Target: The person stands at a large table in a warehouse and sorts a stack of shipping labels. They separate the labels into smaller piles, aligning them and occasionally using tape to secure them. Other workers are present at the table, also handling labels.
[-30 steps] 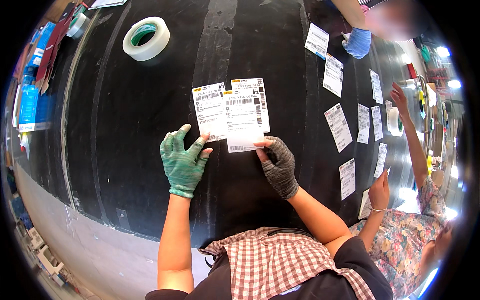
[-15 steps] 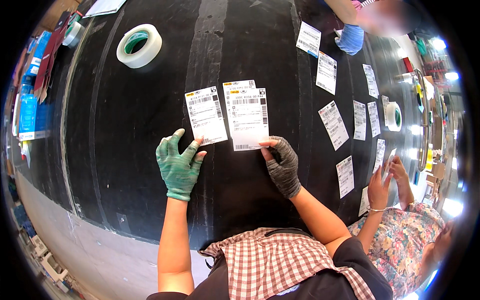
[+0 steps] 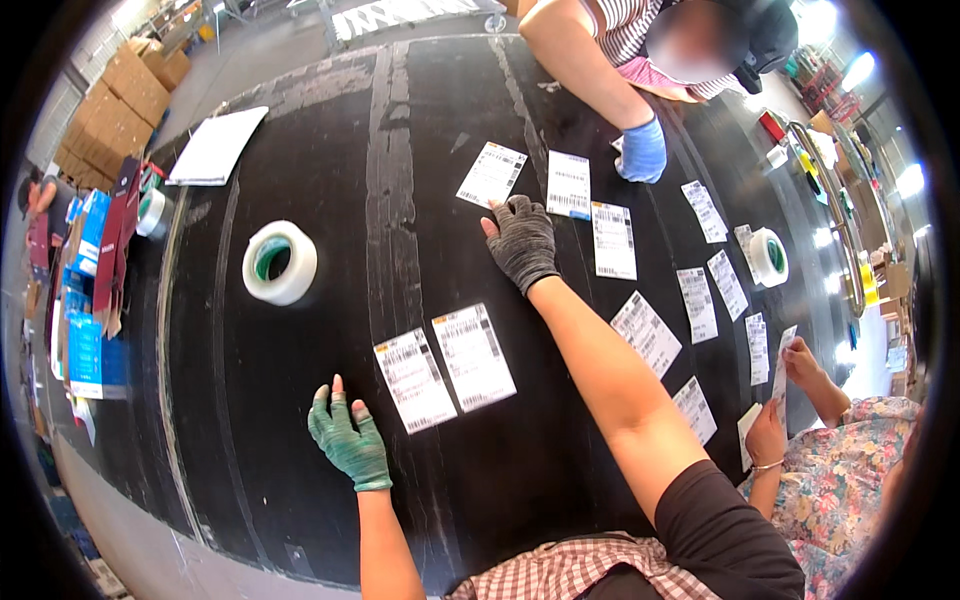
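My right hand (image 3: 524, 243), in a dark grey fingerless glove, reaches far across the black table. Its fingertips are on the near edge of a white shipping label (image 3: 492, 172). My left hand (image 3: 350, 438), in a green fingerless glove, has its fingers spread and holds nothing. Just right of it lies one printed shipping label (image 3: 415, 382), tilted slightly. A second label (image 3: 474, 358) lies beside that one, a narrow gap between them.
Several more labels (image 3: 568, 185) spread over the table's right half. Tape rolls (image 3: 280, 263) stand at left and right. Across the table, a co-worker's blue-gloved hand (image 3: 642, 150) rests near the labels; at right, another person's hands (image 3: 768, 435) hold labels. White sheets (image 3: 218, 147) lie far left.
My right hand has moved away from me, taking the top label off the overlapping pair. My left hand has come off the left label. The view has shifted toward the table's far side.
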`<action>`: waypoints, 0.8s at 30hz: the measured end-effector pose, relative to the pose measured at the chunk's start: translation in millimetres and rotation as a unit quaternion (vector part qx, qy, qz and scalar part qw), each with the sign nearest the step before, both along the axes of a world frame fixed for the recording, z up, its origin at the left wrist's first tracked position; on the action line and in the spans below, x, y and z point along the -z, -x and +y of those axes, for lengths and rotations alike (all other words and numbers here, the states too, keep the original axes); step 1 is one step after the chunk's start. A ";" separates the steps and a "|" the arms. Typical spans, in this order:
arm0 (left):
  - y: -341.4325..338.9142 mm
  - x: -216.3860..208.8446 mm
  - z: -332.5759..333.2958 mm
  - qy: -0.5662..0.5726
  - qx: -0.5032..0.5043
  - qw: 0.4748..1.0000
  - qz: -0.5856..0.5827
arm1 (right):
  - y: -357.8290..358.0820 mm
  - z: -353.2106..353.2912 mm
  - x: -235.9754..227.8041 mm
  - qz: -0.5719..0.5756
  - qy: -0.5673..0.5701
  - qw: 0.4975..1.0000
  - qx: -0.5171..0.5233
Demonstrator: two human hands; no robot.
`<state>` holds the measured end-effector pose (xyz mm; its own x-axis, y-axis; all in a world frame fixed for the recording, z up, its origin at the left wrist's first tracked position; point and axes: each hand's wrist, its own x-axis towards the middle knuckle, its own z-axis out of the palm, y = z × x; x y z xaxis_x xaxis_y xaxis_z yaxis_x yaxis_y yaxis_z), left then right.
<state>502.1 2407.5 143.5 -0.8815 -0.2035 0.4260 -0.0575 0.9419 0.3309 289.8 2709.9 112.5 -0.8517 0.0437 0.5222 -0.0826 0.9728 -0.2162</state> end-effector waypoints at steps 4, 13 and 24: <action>56.5 0.8 -10.2 0.001 -0.048 0.998 0.027 | 30.3 1.8 0.2 -0.002 0.030 0.999 0.027; 120.4 6.2 -2.7 -0.049 -0.079 0.989 0.113 | 57.7 11.2 -8.9 -0.082 -0.003 0.994 0.073; 153.3 5.0 12.8 -0.080 -0.050 0.990 0.109 | 68.1 7.4 -7.7 -0.004 0.023 0.995 0.096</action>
<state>348.8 2420.3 138.6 -0.7445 -0.3651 0.5589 -0.0590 0.8699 0.4897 221.7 2717.3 120.2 -0.8295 0.2289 0.5094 0.1050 0.9598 -0.2604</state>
